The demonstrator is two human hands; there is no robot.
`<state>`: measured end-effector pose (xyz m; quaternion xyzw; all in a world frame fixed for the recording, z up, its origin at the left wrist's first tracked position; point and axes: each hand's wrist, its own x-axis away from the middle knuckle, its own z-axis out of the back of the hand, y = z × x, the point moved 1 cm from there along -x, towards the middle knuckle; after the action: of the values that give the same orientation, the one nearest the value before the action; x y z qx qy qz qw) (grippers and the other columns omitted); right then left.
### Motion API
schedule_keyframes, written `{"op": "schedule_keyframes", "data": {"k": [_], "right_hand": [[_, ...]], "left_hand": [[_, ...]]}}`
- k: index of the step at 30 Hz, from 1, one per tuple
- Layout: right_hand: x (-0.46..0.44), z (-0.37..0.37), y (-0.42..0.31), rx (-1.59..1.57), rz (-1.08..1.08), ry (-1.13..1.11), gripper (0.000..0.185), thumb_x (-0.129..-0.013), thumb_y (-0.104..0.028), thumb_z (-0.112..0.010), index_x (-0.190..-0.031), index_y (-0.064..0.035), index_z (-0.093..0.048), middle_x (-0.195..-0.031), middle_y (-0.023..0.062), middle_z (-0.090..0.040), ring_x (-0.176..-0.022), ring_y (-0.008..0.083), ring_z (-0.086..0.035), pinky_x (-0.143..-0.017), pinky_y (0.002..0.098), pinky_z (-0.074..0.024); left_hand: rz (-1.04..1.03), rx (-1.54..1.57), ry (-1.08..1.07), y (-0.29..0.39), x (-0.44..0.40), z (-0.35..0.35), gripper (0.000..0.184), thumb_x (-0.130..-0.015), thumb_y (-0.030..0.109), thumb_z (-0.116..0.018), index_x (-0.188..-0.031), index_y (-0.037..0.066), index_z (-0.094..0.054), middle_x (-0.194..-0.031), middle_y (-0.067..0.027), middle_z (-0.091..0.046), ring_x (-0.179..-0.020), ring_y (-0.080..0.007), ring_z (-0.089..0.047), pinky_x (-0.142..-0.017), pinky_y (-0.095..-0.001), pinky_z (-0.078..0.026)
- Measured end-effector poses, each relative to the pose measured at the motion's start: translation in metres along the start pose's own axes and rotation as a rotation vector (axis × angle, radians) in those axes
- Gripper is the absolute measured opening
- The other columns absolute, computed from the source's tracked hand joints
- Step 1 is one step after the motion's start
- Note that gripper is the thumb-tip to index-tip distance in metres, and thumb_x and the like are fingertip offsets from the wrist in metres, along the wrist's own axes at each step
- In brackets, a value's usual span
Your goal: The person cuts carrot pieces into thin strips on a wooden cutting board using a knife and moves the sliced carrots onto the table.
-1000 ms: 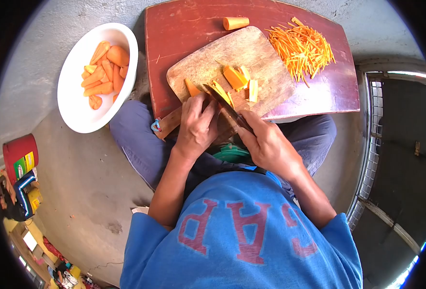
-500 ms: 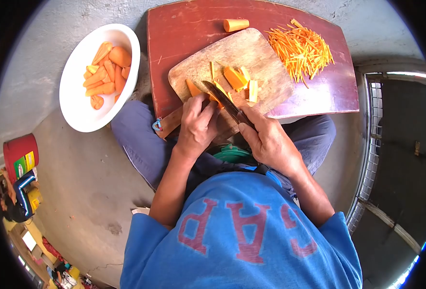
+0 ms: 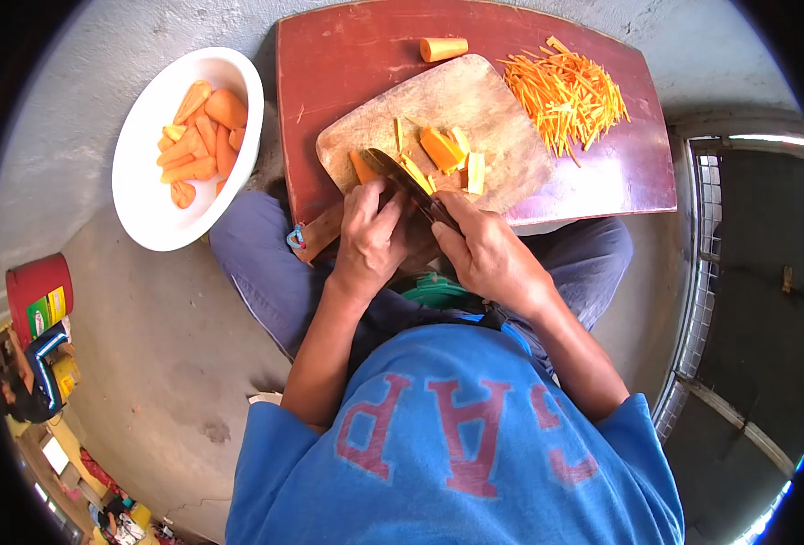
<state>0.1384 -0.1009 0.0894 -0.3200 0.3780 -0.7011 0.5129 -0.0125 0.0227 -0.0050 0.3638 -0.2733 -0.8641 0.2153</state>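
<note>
My right hand [image 3: 488,250] is closed round the handle of a dark-bladed knife [image 3: 400,173], its blade slanting up and left over the wooden cutting board [image 3: 456,86]. My left hand [image 3: 367,232] has its fingers curled on a piece of carrot [image 3: 362,167] at the board's near left edge, close beside the blade. Part of that carrot is hidden by the fingers and knife. Just beyond the blade lie thick cut carrot pieces [image 3: 441,149] and a few slices. Farther right, a heap of carrot strips [image 3: 565,95] rests on the red table [image 3: 329,45].
At the left, a white basin [image 3: 129,182] holds several peeled carrots. One carrot chunk [image 3: 443,49] sits behind the board. A green object [image 3: 436,291] is between my legs. A red bucket [image 3: 34,282] and another person [image 3: 34,381] are at the far left.
My right hand and the knife have shifted left, bringing the blade nearer to my left fingers. My left hand stays almost in place on the carrot.
</note>
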Motion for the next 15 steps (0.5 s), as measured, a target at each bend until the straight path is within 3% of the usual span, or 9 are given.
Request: {"op": "schedule_keyframes", "data": {"k": [3, 8, 15], "right_hand": [[-0.001, 0.009, -0.014, -0.026, -0.05, 0.0, 0.031, -0.109, -0.007, -0.066, -0.136, 0.0078, -0.06, -0.103, 0.0383, -0.069, -0.104, 0.0581, -0.072, -0.085, 0.0563, -0.0562], [0.011, 0.018, -0.018, 0.009, -0.094, 0.012, 0.037, -0.111, -0.011, -0.067, -0.143, 0.0067, -0.062, -0.095, 0.0313, -0.07, -0.087, 0.0477, -0.073, -0.078, 0.0494, -0.0563], [0.021, 0.015, -0.017, 0.029, -0.082, 0.011, 0.04, -0.111, -0.011, -0.067, -0.146, 0.0073, -0.061, -0.095, 0.0313, -0.068, -0.087, 0.0471, -0.073, -0.078, 0.0491, -0.0565]], "left_hand": [[0.0, 0.005, 0.012, 0.003, 0.001, 0.001, 0.024, -0.093, -0.005, -0.083, -0.116, -0.002, -0.079, -0.116, -0.0172, -0.071, -0.104, -0.0383, -0.071, -0.091, -0.0482, -0.058], [-0.001, 0.021, 0.013, 0.001, 0.002, 0.003, 0.023, -0.093, -0.006, -0.082, -0.115, -0.003, -0.079, -0.114, -0.0174, -0.07, -0.102, -0.0382, -0.071, -0.09, -0.0479, -0.058], [-0.007, 0.024, 0.017, 0.001, 0.002, 0.003, 0.024, -0.091, -0.007, -0.083, -0.114, -0.003, -0.079, -0.114, -0.017, -0.07, -0.102, -0.0384, -0.071, -0.091, -0.0476, -0.058]]}}
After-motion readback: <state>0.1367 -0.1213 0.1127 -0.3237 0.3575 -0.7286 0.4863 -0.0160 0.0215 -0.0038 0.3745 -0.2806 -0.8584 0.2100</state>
